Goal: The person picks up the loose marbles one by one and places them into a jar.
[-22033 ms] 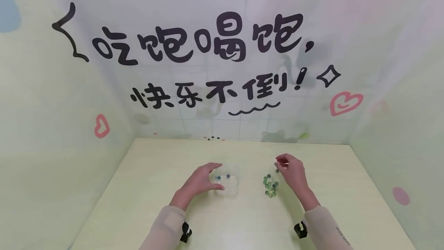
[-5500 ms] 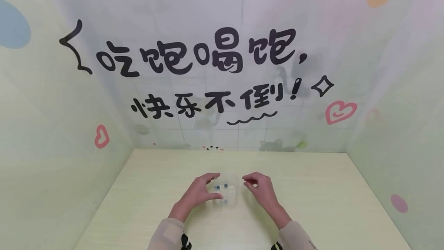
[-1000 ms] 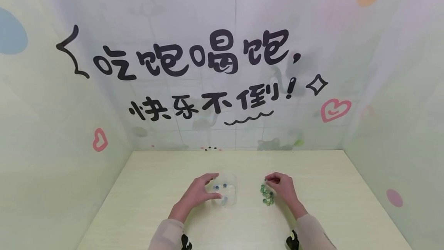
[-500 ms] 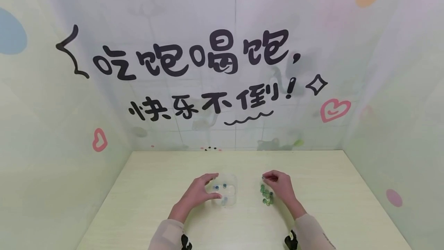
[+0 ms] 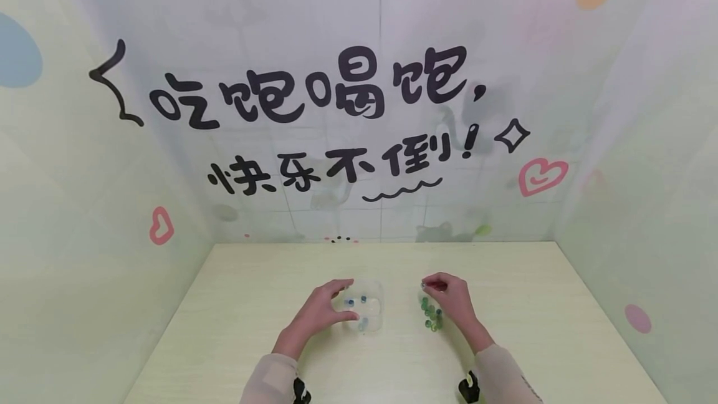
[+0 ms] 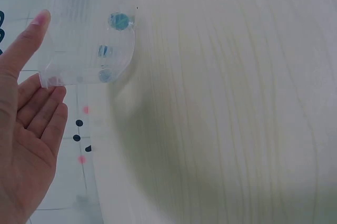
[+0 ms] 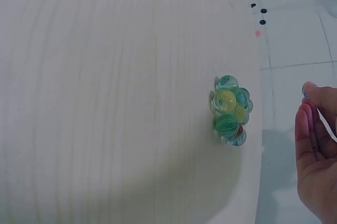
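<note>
My left hand (image 5: 321,309) holds a clear plastic box (image 5: 381,309) by its left side, thumb and fingers around it. Several blue-tinted marbles (image 6: 120,21) lie in the bottom of the box in the left wrist view. To the right, a cluster of green, yellow and blue marbles (image 7: 227,125) sits on the table. Over the cluster's far end, my right hand (image 5: 453,297) pinches one small bluish marble (image 7: 305,91) between thumb and fingertips. Fingers partly cover that marble.
The pale wood-grain table (image 5: 252,279) has light printed walls at its back and sides. Between the box and the marble cluster lies a strip of bare tabletop (image 5: 401,323). Black straps (image 5: 470,386) sit at both wrists.
My right hand was beside the box 5.5 seconds ago; it is back at the cluster and has shifted slightly left with a marble over the last second. The left hand keeps its hold.
</note>
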{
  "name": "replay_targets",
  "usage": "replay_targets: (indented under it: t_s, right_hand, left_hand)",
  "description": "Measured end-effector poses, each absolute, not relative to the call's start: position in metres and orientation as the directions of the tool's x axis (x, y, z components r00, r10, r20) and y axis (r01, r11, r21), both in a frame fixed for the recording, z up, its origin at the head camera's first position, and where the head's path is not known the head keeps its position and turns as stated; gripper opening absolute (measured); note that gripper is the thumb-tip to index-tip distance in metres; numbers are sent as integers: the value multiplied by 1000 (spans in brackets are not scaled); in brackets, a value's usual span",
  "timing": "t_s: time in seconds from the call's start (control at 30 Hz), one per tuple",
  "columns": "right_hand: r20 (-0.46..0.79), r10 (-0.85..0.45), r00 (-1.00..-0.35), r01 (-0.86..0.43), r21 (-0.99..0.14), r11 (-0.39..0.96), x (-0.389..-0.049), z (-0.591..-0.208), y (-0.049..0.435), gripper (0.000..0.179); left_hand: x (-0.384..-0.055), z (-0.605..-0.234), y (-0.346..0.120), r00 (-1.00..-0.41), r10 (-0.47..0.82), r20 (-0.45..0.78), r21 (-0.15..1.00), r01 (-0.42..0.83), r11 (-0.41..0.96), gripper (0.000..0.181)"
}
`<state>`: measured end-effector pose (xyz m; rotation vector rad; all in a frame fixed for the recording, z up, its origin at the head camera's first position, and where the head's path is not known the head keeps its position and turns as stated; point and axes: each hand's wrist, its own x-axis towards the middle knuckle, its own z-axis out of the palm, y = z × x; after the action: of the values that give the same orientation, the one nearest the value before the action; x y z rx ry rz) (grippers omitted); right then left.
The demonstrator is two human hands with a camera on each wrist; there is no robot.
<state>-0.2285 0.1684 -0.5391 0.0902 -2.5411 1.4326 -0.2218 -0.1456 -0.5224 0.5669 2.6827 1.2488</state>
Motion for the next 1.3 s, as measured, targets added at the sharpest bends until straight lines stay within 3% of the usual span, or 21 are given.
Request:
replay_targets:
  t_s: [0.27, 0.53, 0.83, 1.3]
  right_hand:
    - [194, 49, -980, -145, -857, 495, -227, -535, 163, 8]
    - [256, 15, -966, -216, -845, 490, -227, -532, 157, 8]
    - [201, 5, -980, -176, -867, 466, -227, -530, 147, 9]
    - [213, -33, -977, -203, -860, 468, -225, -531, 134, 11]
  left_hand:
    - [-221, -524, -146, -920, 389, 43, 763, 281, 581, 77]
    - [-222, -524, -147, -922, 385, 43, 761, 280, 586, 78]
    - [-221, -525, -147, -921, 385, 52, 756, 288, 588, 78]
    - [-221, -523, -147, -919, 389, 66, 751, 302, 587, 77]
